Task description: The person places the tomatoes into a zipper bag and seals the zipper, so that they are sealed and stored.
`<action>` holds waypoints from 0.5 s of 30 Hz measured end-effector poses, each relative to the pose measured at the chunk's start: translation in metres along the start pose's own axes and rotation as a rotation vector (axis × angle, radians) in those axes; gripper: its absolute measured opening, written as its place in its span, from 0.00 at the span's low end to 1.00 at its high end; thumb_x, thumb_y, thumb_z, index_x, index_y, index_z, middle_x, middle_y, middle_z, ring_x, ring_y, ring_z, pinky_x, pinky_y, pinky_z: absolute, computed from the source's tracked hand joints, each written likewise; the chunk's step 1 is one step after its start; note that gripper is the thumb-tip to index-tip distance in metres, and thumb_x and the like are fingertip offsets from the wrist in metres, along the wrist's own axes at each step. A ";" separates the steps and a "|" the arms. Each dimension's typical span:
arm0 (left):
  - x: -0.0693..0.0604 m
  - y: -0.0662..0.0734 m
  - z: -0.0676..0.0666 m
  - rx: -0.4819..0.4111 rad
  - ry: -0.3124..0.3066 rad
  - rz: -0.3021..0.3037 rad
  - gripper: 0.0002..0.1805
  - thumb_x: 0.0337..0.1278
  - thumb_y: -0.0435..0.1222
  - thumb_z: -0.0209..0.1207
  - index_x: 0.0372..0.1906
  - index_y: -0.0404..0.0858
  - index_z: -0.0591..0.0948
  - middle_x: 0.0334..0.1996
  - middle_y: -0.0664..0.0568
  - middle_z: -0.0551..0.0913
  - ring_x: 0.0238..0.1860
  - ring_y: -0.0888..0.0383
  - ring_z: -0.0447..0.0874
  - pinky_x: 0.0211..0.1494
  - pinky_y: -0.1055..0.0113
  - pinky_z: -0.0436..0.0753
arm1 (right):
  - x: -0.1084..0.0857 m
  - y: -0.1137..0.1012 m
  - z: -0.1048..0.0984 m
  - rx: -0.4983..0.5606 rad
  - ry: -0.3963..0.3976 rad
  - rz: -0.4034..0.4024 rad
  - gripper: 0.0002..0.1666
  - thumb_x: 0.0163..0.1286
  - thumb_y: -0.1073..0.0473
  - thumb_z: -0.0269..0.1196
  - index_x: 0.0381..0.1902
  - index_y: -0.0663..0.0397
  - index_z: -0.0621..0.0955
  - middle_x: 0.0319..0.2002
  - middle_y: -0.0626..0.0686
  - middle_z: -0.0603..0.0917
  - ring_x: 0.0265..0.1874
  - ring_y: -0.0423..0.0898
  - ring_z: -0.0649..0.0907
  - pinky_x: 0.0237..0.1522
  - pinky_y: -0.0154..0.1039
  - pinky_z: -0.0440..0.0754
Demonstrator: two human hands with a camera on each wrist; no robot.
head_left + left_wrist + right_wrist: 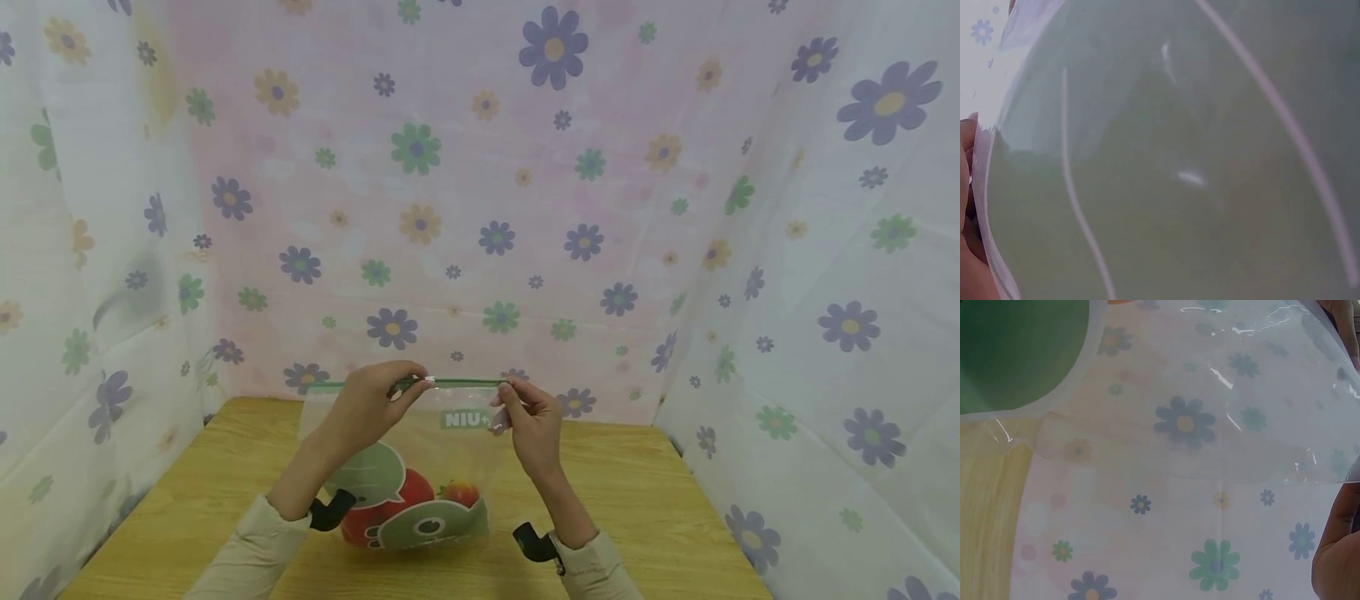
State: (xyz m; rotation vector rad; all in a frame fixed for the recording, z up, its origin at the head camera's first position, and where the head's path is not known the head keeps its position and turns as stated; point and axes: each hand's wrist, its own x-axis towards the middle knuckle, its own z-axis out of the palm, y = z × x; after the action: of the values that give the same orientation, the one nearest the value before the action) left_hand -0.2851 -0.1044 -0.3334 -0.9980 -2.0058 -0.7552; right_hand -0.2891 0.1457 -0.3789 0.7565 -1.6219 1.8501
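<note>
A clear zip bag (465, 454) with a green top edge, a NIU label and printed green cartoon shapes hangs upright between both hands. My left hand (367, 408) pinches the zip at a small white slider (429, 380), near the middle of the top edge. At the bag's upper right corner, my right hand (536, 429) pinches the edge between thumb and fingers. Round red fruit (416, 486) lies low in the bag, partly behind the print; a smaller reddish-orange fruit (462, 493) has green leaves. The left wrist view is mostly filled by the bag's green print (1166, 162).
A wooden-topped table (622, 500) lies under the bag. Flower-printed cloth (480, 192) surrounds it at the back and both sides. Black wrist mounts (536, 543) stick out from the light sleeves (251, 550).
</note>
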 end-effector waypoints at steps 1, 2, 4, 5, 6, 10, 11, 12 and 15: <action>0.000 0.000 -0.001 0.003 -0.002 0.002 0.05 0.61 0.33 0.69 0.41 0.40 0.87 0.27 0.58 0.84 0.20 0.69 0.64 0.22 0.74 0.68 | 0.000 0.000 0.000 0.000 0.000 -0.003 0.11 0.77 0.69 0.58 0.41 0.75 0.84 0.26 0.45 0.86 0.14 0.37 0.82 0.19 0.33 0.83; -0.001 -0.001 -0.001 0.007 -0.003 0.005 0.05 0.61 0.33 0.69 0.41 0.40 0.87 0.27 0.58 0.84 0.20 0.69 0.64 0.22 0.74 0.69 | 0.000 -0.001 0.000 -0.002 0.002 -0.003 0.12 0.77 0.69 0.58 0.41 0.77 0.83 0.26 0.44 0.86 0.14 0.37 0.82 0.19 0.33 0.83; -0.002 -0.002 -0.003 0.014 -0.004 0.010 0.06 0.60 0.33 0.69 0.41 0.40 0.87 0.28 0.58 0.85 0.21 0.69 0.65 0.23 0.75 0.69 | 0.000 -0.001 -0.001 -0.002 0.005 -0.006 0.13 0.76 0.69 0.58 0.41 0.81 0.81 0.26 0.44 0.86 0.13 0.36 0.81 0.19 0.33 0.83; -0.002 -0.003 -0.003 0.015 -0.004 0.013 0.06 0.60 0.32 0.69 0.41 0.40 0.87 0.28 0.58 0.85 0.21 0.69 0.65 0.23 0.75 0.69 | -0.001 -0.001 -0.001 -0.002 0.006 -0.010 0.13 0.76 0.69 0.58 0.41 0.82 0.81 0.26 0.44 0.86 0.13 0.36 0.81 0.19 0.33 0.83; -0.002 -0.003 -0.004 0.017 -0.002 0.017 0.06 0.59 0.32 0.70 0.41 0.40 0.86 0.28 0.58 0.85 0.21 0.69 0.65 0.23 0.75 0.69 | -0.001 -0.001 -0.001 -0.001 0.009 -0.011 0.14 0.76 0.69 0.58 0.42 0.83 0.80 0.26 0.44 0.86 0.13 0.36 0.81 0.18 0.33 0.83; -0.005 -0.006 -0.006 0.032 0.012 0.035 0.07 0.58 0.31 0.70 0.41 0.39 0.87 0.29 0.57 0.85 0.20 0.69 0.65 0.23 0.75 0.69 | -0.002 0.000 -0.003 0.008 0.013 -0.040 0.13 0.76 0.71 0.57 0.41 0.84 0.80 0.26 0.44 0.86 0.13 0.36 0.81 0.18 0.33 0.83; -0.005 -0.007 -0.007 0.038 0.016 0.041 0.07 0.58 0.31 0.70 0.41 0.39 0.87 0.29 0.57 0.86 0.20 0.69 0.65 0.23 0.75 0.69 | -0.003 0.000 -0.003 0.011 0.014 -0.047 0.12 0.76 0.71 0.57 0.41 0.83 0.80 0.26 0.44 0.86 0.13 0.36 0.81 0.18 0.33 0.83; -0.006 -0.008 -0.007 0.041 0.020 0.046 0.07 0.57 0.30 0.71 0.41 0.39 0.87 0.29 0.56 0.86 0.20 0.69 0.64 0.22 0.75 0.69 | -0.003 0.001 -0.003 0.013 0.015 -0.050 0.12 0.76 0.71 0.57 0.41 0.83 0.81 0.26 0.44 0.86 0.13 0.36 0.81 0.18 0.33 0.83; -0.008 -0.011 -0.010 0.049 0.029 0.065 0.06 0.58 0.31 0.70 0.41 0.39 0.86 0.29 0.56 0.86 0.20 0.70 0.64 0.22 0.76 0.69 | -0.003 0.002 -0.005 0.019 0.012 -0.060 0.12 0.76 0.71 0.57 0.41 0.83 0.80 0.27 0.44 0.86 0.14 0.36 0.81 0.18 0.33 0.83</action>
State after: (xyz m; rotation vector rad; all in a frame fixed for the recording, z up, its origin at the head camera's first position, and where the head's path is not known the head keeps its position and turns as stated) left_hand -0.2874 -0.1203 -0.3363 -1.0135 -1.9477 -0.6788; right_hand -0.2891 0.1499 -0.3828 0.7920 -1.5587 1.8273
